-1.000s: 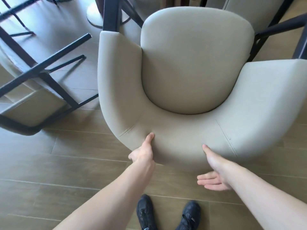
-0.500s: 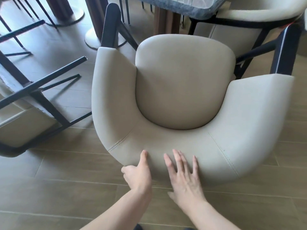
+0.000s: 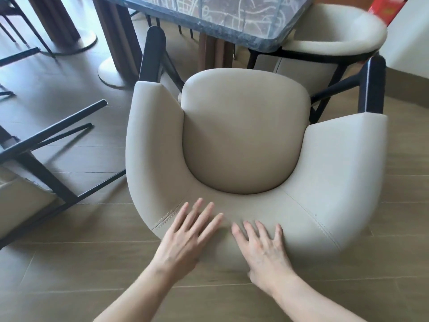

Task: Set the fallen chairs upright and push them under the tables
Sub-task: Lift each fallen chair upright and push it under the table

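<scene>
The person is standing right behind the cream armchair (image 3: 246, 135), which is already sitting upright on the wooden floor (image 3: 69, 275), its open front facing the marble-topped surface (image 3: 220, 15). Both palms are lying flat on the curved top of the backrest, fingers spread and straight, so neither grip is closing on anything; it is a wide, open press rather than a hold. That makes sense to me: a chair on its legs is wanting a shove forward, not a lift, and flat hands near the middle of the back should be keeping it from swinging sideways.

The left hand (image 3: 185, 240) is resting just left of the backrest's middle, beside a stitched seam, and the right hand (image 3: 264, 247) is lying just beside it, the two nearly touching. The seat cushion is sitting well ahead of the fingertips, between the two padded arms, whose dark front posts are pointing toward the surface's edge.

To the left, another chair (image 3: 34, 163) is lying tipped over, dark legs sticking out sideways. Beyond, a second cream chair (image 3: 336, 38) is standing tucked partly under the far corner.
</scene>
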A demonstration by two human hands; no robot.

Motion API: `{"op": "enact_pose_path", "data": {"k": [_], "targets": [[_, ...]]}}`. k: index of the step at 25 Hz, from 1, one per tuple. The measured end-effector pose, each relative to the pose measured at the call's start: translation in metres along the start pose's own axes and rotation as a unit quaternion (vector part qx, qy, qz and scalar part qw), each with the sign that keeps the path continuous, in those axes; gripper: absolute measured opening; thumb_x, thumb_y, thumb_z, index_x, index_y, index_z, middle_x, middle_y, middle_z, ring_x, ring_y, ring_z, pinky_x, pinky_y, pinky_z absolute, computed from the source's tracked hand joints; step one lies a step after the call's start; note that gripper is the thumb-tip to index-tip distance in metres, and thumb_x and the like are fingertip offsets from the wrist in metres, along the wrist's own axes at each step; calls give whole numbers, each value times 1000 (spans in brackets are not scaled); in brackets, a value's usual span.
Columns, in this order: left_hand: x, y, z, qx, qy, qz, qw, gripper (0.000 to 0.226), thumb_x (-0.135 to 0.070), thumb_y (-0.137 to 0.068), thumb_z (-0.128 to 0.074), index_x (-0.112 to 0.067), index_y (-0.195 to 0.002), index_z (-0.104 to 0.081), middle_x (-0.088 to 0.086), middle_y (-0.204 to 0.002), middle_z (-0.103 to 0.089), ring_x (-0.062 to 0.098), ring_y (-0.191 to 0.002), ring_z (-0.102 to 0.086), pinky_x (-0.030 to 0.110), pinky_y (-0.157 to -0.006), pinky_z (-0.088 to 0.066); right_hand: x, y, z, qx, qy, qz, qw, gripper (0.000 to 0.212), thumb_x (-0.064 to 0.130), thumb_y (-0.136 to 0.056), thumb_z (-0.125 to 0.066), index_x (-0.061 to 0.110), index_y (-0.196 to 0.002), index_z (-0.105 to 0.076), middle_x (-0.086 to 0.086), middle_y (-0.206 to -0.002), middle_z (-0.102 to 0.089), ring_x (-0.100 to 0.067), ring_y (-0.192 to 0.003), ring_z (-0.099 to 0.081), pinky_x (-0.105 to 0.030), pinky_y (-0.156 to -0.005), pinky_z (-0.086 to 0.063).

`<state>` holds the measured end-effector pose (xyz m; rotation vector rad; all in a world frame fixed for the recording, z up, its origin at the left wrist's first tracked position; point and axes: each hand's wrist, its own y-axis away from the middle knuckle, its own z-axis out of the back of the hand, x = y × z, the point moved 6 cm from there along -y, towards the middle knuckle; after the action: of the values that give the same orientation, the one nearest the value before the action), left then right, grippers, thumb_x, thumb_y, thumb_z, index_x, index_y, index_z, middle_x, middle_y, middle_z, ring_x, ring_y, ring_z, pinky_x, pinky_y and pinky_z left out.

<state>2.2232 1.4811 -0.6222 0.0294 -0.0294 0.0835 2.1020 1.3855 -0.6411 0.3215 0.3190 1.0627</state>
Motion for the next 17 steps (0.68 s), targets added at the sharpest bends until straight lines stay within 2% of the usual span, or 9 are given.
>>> {"op": "enact_pose_path", "data": {"k": [1,3,5,7,11,17], "targets": [[14,-9,1,30,-21,-26,999,120,-43,-32,-91,-13,-143,-55,11,-137,-63,37,-125,-60,51,-104,-48,-1,-1,4,2,5,-1,1000,110,20,-79,-74,24,-154,6,-11,-162,-15,-35,-149,-16,-70,-112,-6],[29,-22,6,78,-52,-60,994,102,-44,-46,-80,-9,-138,-51,6,-122,-65,33,-108,-63,47,-97,-49,-1,-6,15,-6,10,-1,1000,111,21,-77,-76,24,-154,3,-10,-158,-21,-33,-145,-23,-69,-111,-11],[41,-29,11,98,-59,-62,991,80,-39,-58,-70,-12,-130,-50,2,-114,-61,30,-103,-59,43,-95,-45,2,-12,34,-8,10,-6,1000,110,22,-75,-77,22,-153,0,-8,-151,-28,-33,-139,-32,-68,-110,-18],[57,-31,23,94,-64,-60,992,69,-41,-62,-69,-17,-124,-52,-2,-112,-57,28,-100,-55,39,-93,-45,11,-20,51,0,0,-10,1000,107,22,-73,-77,20,-151,-4,-6,-141,-37,-34,-130,-41,-66,-105,-27],[104,-36,46,93,-50,-69,992,72,-43,-63,-73,-24,-128,-49,-9,-118,-53,22,-104,-49,30,-97,-41,37,-39,85,6,-15,-14,1000,97,21,-70,-74,17,-147,-15,-6,-126,-46,-35,-115,-51,-58,-93,-41],[131,-44,53,92,-27,-95,991,78,-44,-56,-74,-25,-128,-49,-10,-116,-53,20,-101,-48,28,-95,-40,47,-54,107,41,-14,-27,999,97,25,-70,-75,18,-145,-15,-6,-126,-45,-35,-114,-52,-55,-87,-46]]}}
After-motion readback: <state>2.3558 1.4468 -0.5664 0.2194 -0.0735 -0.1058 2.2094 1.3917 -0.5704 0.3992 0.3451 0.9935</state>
